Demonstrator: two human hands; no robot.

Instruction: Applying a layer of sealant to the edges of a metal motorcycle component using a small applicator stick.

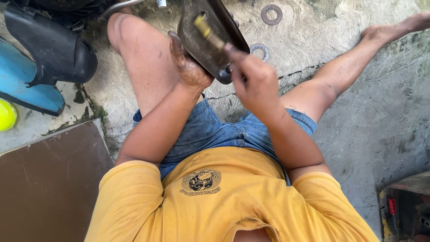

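Dark metal cover [210, 40], greasy, held up over the lap between both hands, tilted, hollow side toward the camera; left hand [188, 67] clasped around its lower left edge, fingers curled behind; right hand [253, 78] closed on a yellowish brush [209, 33], whose tip lies against the cover's inner face; person seated on concrete floor [358, 130], legs spread; two ring-shaped discs [271, 14] lie on the floor beyond the cover, apart from each other; blue and black scooter body [40, 62] at left; brown board [49, 179] just beside the left arm.
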